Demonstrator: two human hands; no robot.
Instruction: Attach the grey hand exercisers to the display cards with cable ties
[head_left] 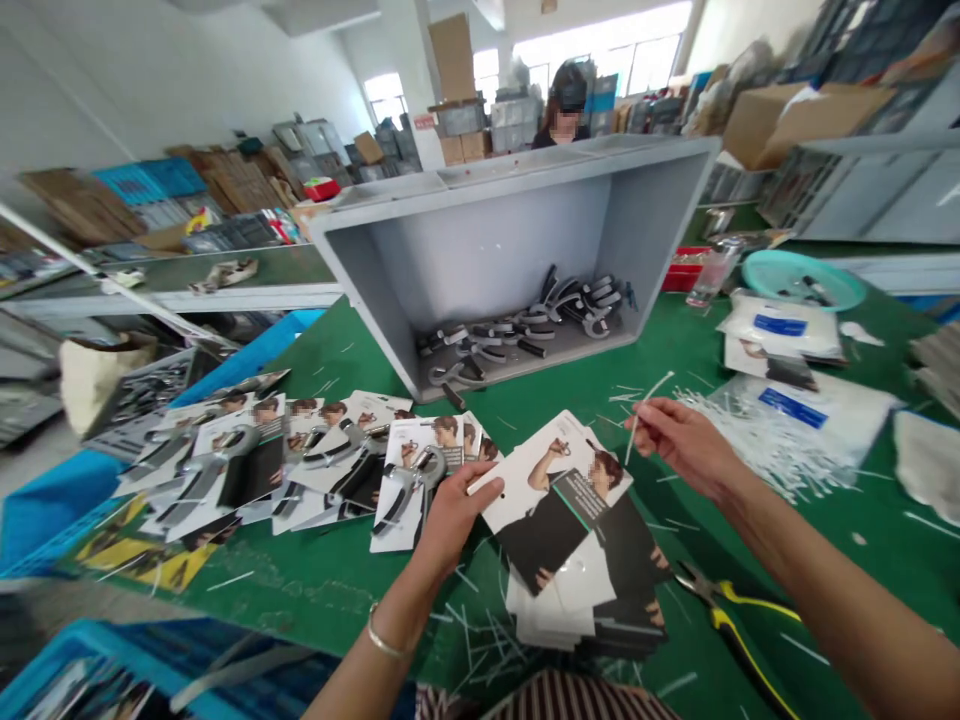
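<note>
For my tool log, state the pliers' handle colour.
The pliers handles: yellow and black, best in the head view.

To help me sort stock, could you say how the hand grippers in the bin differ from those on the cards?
The hand grippers in the grey bin lie loose in a tangled heap; the hand grippers on the printed cards sit singly. The bin ones sit inside grey walls; the carded ones lie fanned across the green bench. Both have dark handles.

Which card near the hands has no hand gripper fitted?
The top card of the stack, its corner at the left hand's fingers. The card just left of it carries a gripper; this one is bare.
</note>
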